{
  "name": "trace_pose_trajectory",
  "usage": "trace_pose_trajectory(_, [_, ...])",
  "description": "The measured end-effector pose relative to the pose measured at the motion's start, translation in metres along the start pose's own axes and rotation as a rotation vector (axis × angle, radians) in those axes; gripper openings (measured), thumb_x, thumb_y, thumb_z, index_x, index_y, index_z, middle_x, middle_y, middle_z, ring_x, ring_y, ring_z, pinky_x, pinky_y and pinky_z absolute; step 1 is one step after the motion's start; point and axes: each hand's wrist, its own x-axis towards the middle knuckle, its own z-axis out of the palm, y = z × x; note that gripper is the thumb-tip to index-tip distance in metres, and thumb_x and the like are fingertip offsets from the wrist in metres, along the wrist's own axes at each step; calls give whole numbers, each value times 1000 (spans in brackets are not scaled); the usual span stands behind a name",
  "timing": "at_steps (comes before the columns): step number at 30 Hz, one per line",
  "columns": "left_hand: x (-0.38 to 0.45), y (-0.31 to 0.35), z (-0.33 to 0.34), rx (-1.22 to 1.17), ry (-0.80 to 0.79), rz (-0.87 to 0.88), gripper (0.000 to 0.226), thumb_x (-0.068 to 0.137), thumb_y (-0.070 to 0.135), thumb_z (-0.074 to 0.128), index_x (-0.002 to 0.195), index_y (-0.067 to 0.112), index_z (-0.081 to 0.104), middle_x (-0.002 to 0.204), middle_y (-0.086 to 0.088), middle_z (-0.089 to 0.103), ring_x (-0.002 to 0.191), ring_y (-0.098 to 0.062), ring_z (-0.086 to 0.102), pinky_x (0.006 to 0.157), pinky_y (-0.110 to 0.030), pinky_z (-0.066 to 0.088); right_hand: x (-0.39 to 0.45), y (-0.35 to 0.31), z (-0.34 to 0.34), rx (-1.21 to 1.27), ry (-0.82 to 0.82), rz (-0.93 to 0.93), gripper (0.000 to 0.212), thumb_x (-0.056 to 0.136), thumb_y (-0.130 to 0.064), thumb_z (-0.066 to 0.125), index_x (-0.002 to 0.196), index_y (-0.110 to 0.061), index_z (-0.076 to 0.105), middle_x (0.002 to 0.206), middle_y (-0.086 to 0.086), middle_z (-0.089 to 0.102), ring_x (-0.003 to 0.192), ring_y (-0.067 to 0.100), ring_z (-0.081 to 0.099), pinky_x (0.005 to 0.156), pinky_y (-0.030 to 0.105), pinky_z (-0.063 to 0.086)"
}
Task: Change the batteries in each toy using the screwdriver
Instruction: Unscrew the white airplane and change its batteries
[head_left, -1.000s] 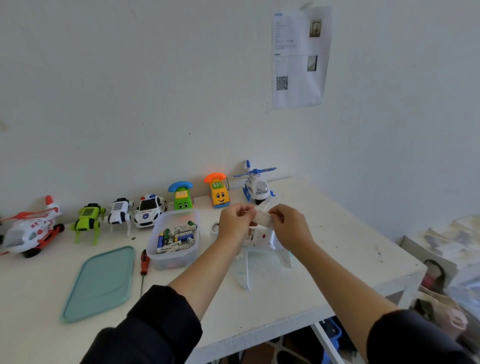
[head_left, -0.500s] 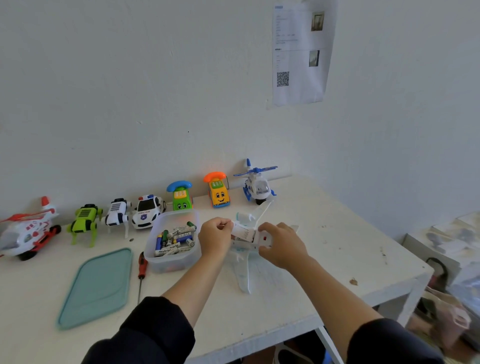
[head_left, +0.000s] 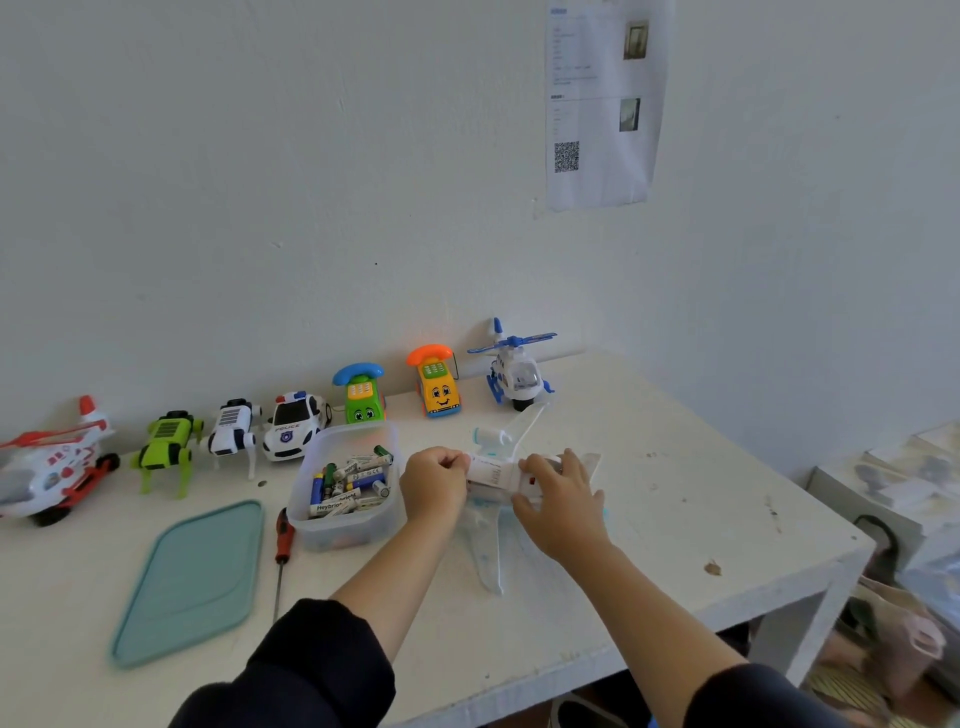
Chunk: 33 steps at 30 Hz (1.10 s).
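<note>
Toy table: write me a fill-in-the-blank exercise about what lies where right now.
1. The screwdriver lies on the table between the battery tub and the teal ____.
2. Both the left hand and the right hand are on the white toy ____.
3. The handset on the green toy phone is ____.

Missing words: lid; airplane; blue

We have one view only, from a camera worn on the head. It looks forward and down over a white table (head_left: 675, 499) toward the wall (head_left: 311, 182) behind it. Both forearms reach in from the lower edge, close to the lens.
</note>
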Motion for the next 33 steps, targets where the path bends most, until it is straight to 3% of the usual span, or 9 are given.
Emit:
trace_pose_trajectory(4, [-4, -2, -1, 148, 23, 93, 22, 92, 18, 59, 105, 4, 71, 104, -10, 70, 94, -21, 61, 70, -19, 35, -1, 2, 3, -23, 17, -27, 37, 92, -38, 53, 128, -29, 45, 142, 6, 29, 140, 23, 16, 106, 55, 24])
trace_pose_trajectory(9, [-4, -9, 5, 253, 32, 190, 22, 92, 18, 58, 106, 5, 70, 104, -10, 67, 91, -18, 58, 71, -17, 34, -2, 5, 4, -36, 28, -45, 39, 93, -36, 51, 130, -31, 42, 140, 5, 32, 140, 22, 14, 108, 53, 24])
trace_pose_trajectory(16, [-8, -16, 4, 521, -8, 293, 31, 98, 33, 46, 109, 12, 66, 100, -5, 53, 87, -19, 55, 62, -26, 34, 1, 8, 6, -44, 70, -73, 40, 91, -37, 53, 130, -35, 46, 131, 3, 38, 132, 23, 28, 103, 45, 32])
trace_pose_trajectory(22, [-4, -12, 1, 314, -6, 236, 18, 92, 19, 58, 104, 7, 64, 110, -8, 59, 95, -20, 57, 76, -24, 40, 1, 9, 8, -58, 95, -98, 39, 90, -35, 54, 129, -33, 48, 127, 4, 42, 128, 24, 32, 98, 42, 35])
trace_pose_trajectory(27, [-3, -7, 0, 494, -87, 262, 21, 97, 25, 49, 97, 14, 66, 105, -7, 56, 85, -18, 52, 69, -27, 38, 2, 10, 9, -19, 142, -109, 39, 87, -31, 59, 125, -29, 54, 119, 6, 46, 119, 27, 40, 93, 43, 38])
trace_pose_trajectory(29, [-3, -5, -1, 532, -97, 286, 22, 98, 26, 47, 103, 14, 65, 107, -7, 55, 86, -18, 52, 68, -26, 37, 3, 11, 9, -13, 148, -114, 39, 87, -32, 59, 125, -29, 54, 118, 5, 47, 118, 25, 41, 92, 41, 39])
trace_pose_trajectory(33, [-6, -11, 2, 379, -58, 274, 27, 94, 19, 55, 119, 8, 60, 116, -9, 56, 100, -21, 58, 77, -22, 40, 3, 12, 10, -17, 154, -139, 39, 87, -34, 58, 126, -30, 53, 117, 3, 47, 116, 23, 41, 92, 40, 39])
